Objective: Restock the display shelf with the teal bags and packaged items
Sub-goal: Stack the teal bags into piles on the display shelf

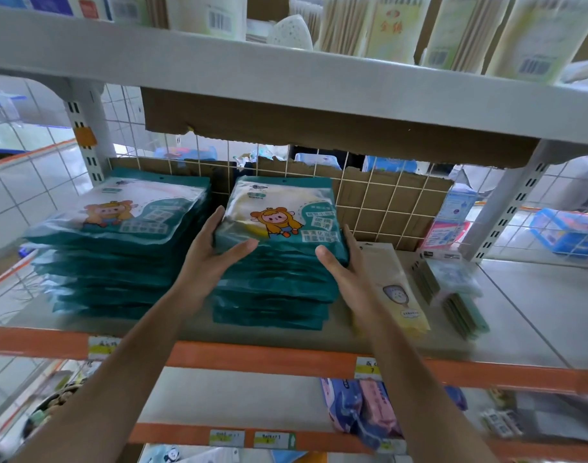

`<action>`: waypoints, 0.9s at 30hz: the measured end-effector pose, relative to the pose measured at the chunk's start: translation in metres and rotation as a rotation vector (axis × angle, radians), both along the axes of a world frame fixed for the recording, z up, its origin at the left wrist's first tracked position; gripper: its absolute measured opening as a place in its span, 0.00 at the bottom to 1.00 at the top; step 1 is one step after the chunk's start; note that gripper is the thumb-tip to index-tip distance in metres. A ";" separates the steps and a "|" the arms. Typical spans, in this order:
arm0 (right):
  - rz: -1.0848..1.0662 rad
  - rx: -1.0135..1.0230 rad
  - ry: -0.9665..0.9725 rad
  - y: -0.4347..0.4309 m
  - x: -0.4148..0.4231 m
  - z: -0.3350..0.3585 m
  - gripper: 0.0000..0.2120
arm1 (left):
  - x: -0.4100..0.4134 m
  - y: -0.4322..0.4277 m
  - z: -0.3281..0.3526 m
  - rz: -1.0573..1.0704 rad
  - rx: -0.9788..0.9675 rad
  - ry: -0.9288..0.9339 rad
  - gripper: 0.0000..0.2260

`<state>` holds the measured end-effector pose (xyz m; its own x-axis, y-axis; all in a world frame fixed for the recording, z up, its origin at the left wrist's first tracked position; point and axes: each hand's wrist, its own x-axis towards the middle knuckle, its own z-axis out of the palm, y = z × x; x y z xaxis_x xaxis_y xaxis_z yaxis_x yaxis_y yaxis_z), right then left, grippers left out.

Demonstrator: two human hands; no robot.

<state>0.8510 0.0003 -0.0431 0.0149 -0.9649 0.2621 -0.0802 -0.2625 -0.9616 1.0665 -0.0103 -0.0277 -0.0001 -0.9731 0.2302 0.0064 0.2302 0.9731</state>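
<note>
Teal bags (279, 225) pressed between flat left hand (212, 248) and right hand (342, 265), beside beige packet (396, 295).

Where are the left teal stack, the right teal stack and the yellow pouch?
left teal stack (119, 215): head view, printed face of its top bag.
right teal stack (276, 220): head view, cartoon print on its top bag.
yellow pouch (398, 295): head view, middle of its front panel.

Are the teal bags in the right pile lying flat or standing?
Flat: the teal cartoon-printed plastic bags are stacked face up on the grey metal shelf board.
</note>
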 end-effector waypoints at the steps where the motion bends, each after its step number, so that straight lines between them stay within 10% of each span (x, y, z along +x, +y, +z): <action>1: -0.023 -0.001 -0.011 0.000 -0.001 -0.004 0.15 | 0.000 0.001 -0.003 -0.002 0.004 0.023 0.34; 7: -0.164 -0.048 -0.035 0.006 0.014 -0.017 0.43 | -0.009 0.006 -0.022 0.123 -0.091 0.038 0.28; 23: -0.138 -0.078 -0.019 0.002 0.010 -0.045 0.29 | -0.006 0.009 -0.052 0.145 -0.120 0.027 0.32; 27: -0.172 -0.054 -0.074 0.004 0.018 -0.043 0.41 | -0.006 0.003 -0.063 0.134 -0.136 -0.015 0.23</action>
<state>0.8687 0.0047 -0.0865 -0.1700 -0.9361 0.3079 -0.0583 -0.3024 -0.9514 1.0609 -0.0076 -0.0908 0.1226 -0.9245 0.3609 -0.0471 0.3578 0.9326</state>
